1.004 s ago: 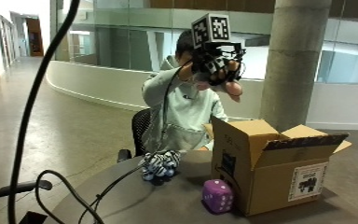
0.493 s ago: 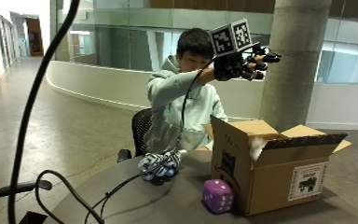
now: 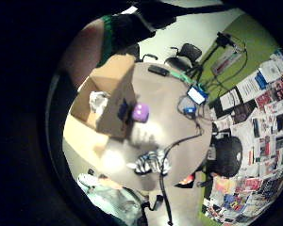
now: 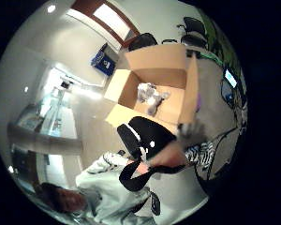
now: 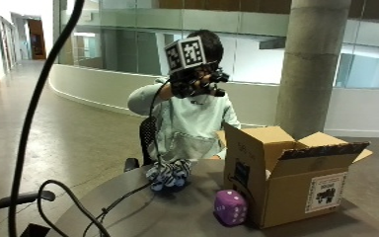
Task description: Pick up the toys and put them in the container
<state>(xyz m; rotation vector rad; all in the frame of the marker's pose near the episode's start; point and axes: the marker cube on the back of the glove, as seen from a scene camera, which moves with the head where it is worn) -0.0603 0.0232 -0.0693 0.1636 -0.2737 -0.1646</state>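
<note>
swung my hand (image 5: 199, 84) back from upper right to frame centre, looks empty and loosely curled I think, zebra toy (image 5: 169, 174) and purple die (image 5: 231, 207) still on the tabletop (image 5: 176, 212) beside the box (image 5: 288, 177)

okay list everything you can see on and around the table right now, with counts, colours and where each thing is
Cardboard box: one, brown, flaps open, on the table's right side.
Grey plush toy: one, grey-white, lying inside the box.
Purple plush die: one, purple with white spots, on the table against the box's front.
Zebra plush toy: one, black-and-white striped, on the table's far edge near the person.
Table: one, grey, round.
Office chair: one, black, behind the person.
Gloved right hand: one, black, raised in front of the person's face, holding none of the toys.
</note>
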